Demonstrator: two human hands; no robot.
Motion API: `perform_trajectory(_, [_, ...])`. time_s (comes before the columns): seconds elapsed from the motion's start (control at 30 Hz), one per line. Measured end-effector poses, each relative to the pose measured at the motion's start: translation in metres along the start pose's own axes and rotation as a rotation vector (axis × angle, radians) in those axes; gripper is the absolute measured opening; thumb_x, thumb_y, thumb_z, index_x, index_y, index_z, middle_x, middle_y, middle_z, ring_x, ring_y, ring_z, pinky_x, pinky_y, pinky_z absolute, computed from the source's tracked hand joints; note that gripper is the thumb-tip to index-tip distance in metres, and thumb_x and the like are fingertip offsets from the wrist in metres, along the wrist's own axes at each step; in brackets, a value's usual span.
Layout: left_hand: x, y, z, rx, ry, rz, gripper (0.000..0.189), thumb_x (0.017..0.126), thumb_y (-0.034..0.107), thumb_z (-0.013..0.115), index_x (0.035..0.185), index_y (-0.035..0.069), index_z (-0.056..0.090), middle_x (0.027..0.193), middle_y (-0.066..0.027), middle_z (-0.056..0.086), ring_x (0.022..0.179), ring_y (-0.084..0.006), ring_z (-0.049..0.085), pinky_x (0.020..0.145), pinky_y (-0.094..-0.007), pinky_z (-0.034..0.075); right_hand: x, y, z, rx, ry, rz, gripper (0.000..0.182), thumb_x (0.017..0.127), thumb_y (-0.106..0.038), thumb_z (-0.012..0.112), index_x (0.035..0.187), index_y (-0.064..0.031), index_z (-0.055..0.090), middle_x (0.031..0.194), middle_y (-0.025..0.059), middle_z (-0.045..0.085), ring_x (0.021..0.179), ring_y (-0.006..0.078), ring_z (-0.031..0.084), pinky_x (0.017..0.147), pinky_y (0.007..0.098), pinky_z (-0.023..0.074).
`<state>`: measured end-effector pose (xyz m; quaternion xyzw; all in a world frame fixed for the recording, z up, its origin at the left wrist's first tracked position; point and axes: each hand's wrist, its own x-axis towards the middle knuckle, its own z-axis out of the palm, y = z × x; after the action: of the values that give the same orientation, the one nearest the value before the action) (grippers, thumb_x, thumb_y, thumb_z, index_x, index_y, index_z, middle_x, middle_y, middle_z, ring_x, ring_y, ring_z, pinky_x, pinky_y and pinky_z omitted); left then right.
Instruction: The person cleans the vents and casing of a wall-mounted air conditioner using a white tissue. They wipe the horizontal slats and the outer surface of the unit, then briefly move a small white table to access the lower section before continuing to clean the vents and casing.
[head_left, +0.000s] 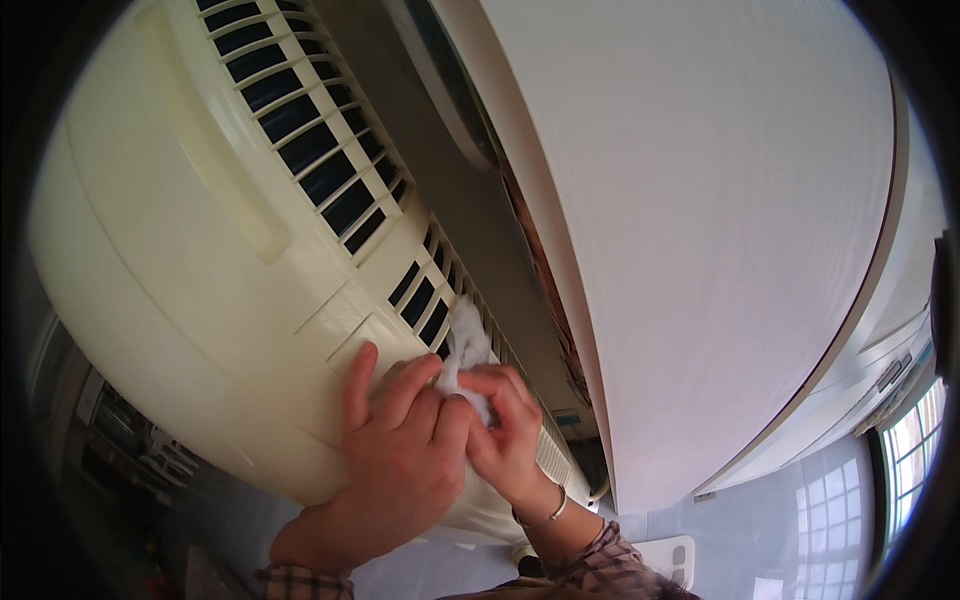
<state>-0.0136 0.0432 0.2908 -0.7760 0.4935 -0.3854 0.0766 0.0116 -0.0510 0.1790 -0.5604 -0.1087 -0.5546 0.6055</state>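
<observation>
A cream plastic appliance (247, 330) with slotted vent grilles fills the left side, slanting across the view. Both hands meet at its lower vent slots (418, 300). My right hand (510, 427) pinches a crumpled white cloth (469, 334), whose upper end lies against the slots. At the cloth's lower left part, my left hand (409, 442) has its thumb and fingertips against it, with one finger spread out over the cream panel. Part of the cloth is hidden behind the fingers, so its full shape cannot be made out.
A tall white wood-grain panel (712, 225) stands close on the right, leaving a narrow gap beside the appliance. Below is a shiny grey tiled floor (750, 517), with a white flat object (667, 559) on it. A barred window (915, 450) shows at far right.
</observation>
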Motion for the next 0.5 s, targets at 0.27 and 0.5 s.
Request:
perform_trajectory(0.27, [0.003,0.002,-0.002,0.030,-0.019,0.027,0.009,0.072,0.002,0.059,0.081,0.004,0.059,0.081,-0.0077,0.059,0.108,-0.0240,0.056,0.107,-0.0582,0.027,0.009,0.025,-0.002,-0.043,0.115,0.308,0.017,0.087,-0.010,0.063,0.100,0.0006,0.060,0.088,0.0106,0.060,0.079,0.0175,0.057,0.070,0.0295,0.0470])
perform_trajectory(0.5, [0.002,0.000,0.008,0.089,-0.162,0.163,0.019,0.077,0.013,0.055,0.090,0.002,0.064,0.099,-0.0117,0.060,0.111,-0.0253,0.054,0.108,-0.0523,0.029,0.009,0.039,-0.004,0.091,0.094,0.263,0.018,0.085,-0.007,0.064,0.101,0.0000,0.061,0.100,0.0108,0.060,0.092,0.0233,0.056,0.078,0.0305,0.0463])
